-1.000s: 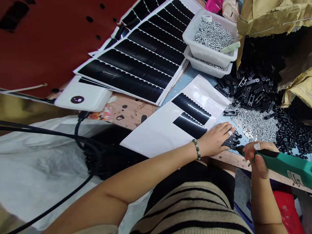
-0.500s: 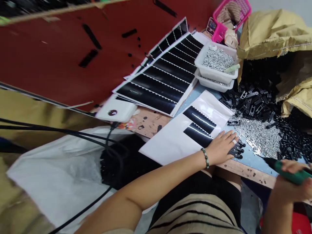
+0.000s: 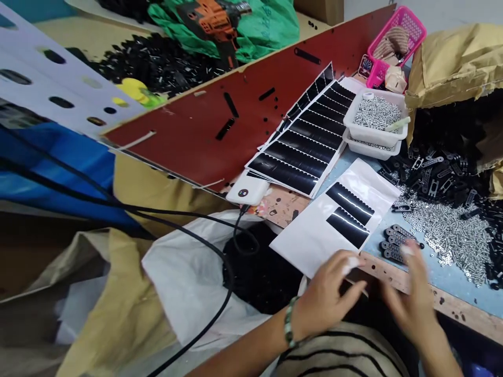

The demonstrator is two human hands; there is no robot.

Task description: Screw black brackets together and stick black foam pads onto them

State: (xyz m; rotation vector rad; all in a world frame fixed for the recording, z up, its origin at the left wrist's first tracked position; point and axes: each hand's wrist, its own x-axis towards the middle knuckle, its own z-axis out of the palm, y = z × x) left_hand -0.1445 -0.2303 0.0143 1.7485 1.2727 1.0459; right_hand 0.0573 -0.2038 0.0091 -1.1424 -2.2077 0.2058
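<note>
My left hand [image 3: 330, 293], with a bead bracelet on the wrist, hovers by the near table edge below the white sheet [image 3: 302, 243]. Its thumb and fingers stand apart, with nothing visible between them. My right hand [image 3: 414, 303], somewhat blurred, is open, thumb and index finger spread. White wrapping covers its index fingertip, which is over or against a small row of black perforated strips [image 3: 393, 243] on the blue tabletop. Two black scalloped stickers [image 3: 349, 201] remain on the white sheet.
Silver screws [image 3: 458, 235] and loose black parts [image 3: 436, 170] lie in piles at the right. White tubs of screws [image 3: 375, 128] stand behind, beside stacked sticker sheets [image 3: 302, 139]. A white power bank [image 3: 248, 188] sits by the red board [image 3: 188, 131]. Black cables [image 3: 176, 212] cross the left.
My right hand no longer holds the green-handled tool, which is out of view, and has moved left to the black strips. My left hand has lifted off them toward me. The view has swung left.
</note>
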